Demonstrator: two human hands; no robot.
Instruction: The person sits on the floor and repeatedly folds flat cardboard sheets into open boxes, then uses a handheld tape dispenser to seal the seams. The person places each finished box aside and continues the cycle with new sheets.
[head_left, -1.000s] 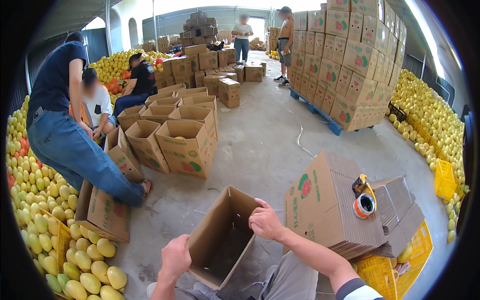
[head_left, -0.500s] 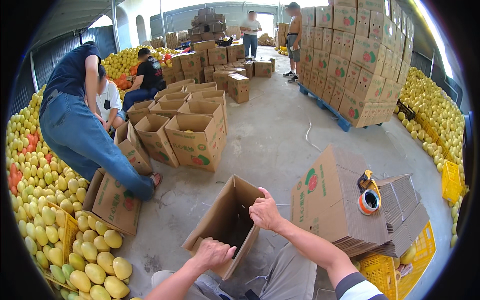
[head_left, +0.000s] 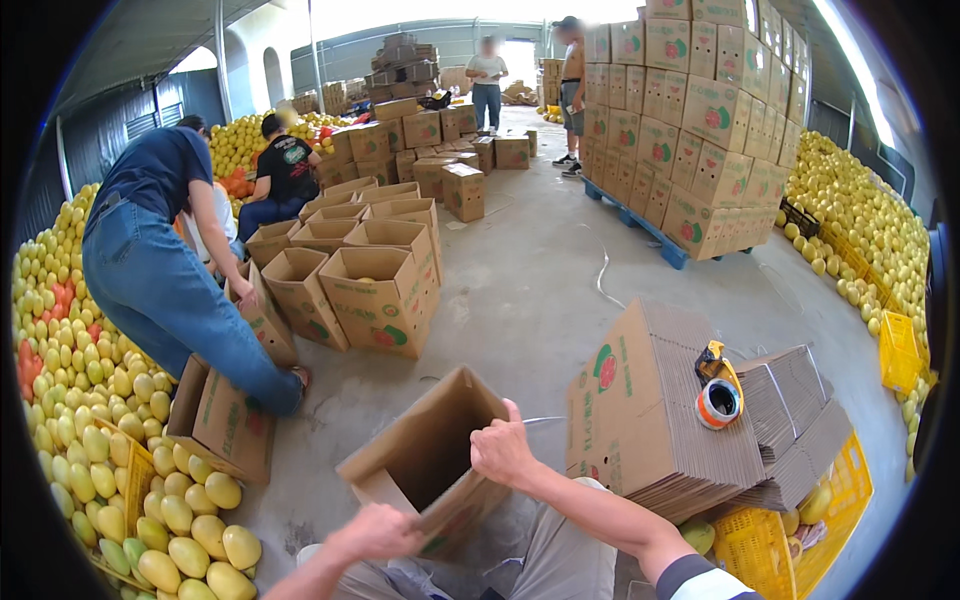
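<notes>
An open-topped brown cardboard box (head_left: 425, 455) stands tilted between my knees, its dark inside facing up. My right hand (head_left: 503, 447) is closed over the box's right-hand rim, thumb on the outside. At the near left corner of the rim my left hand (head_left: 378, 533) is curled in a fist on the cardboard edge, slightly blurred. A pale flap (head_left: 388, 492) shows inside the box near that hand. To my right a stack of flattened cardboard boxes (head_left: 640, 400) carries an orange and black tape dispenser (head_left: 719, 402).
Yellow crates (head_left: 755, 550) support the flattened stack. Rows of open boxes (head_left: 370, 300) stand ahead left, beside a bending co-worker (head_left: 160, 250). Heaped yellow pomelos (head_left: 190, 520) lie at left and far right. A blue pallet (head_left: 640, 230) bears tall stacked boxes.
The box has swung leftward and tilted, with both my hands moving left alongside it. My left hand is lower now. The bending co-worker's hand has come onto an open box.
</notes>
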